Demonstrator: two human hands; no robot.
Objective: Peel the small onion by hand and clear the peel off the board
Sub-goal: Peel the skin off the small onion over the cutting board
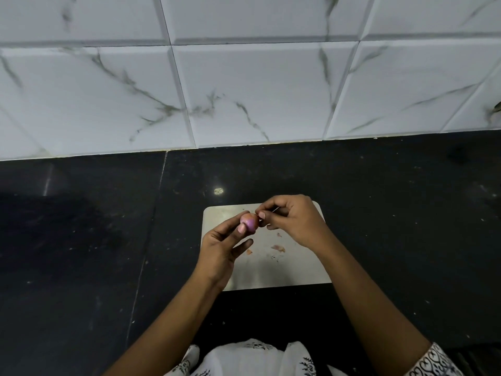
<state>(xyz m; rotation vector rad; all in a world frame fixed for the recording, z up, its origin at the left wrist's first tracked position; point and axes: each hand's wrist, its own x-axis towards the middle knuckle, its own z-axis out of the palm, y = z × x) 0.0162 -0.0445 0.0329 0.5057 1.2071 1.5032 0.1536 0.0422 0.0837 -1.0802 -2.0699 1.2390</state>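
- Head view: I see the onion [249, 221] held up over the far left part of the board [284, 270], not resting on it.
- My left hand [222, 248] grasps it, thumb across its near face and fingers behind; the remaining fingers hang loose below.
- My right hand [291, 219] is pinched closed at the onion's right end, thumb and forefinger nipping what looks like a thin strip of skin. I cannot tell whether the strip has come free.
- The exposed surface looks glossy pink-purple, so I judge most of the dry skin is off.
- Handling, as I judge it: the onion is light and firm, and once bare it is likely slick, so it could squirt out of a tight squeeze. I would cradle it round the middle with several fingers and not press on the ends.
- The skin is papery and tears easily; best taken at a loose edge near the tip and drawn along the onion.
- Peel [278, 248] lies on the board near its middle, with a smaller scrap [249, 251] just left of it, beside my left fingers. These bits are featherlight and flat, so sweeping them to the edge should suit better than pinching each one.
- The board sits on a dark counter [81, 253] in front of a tiled wall [244, 77].
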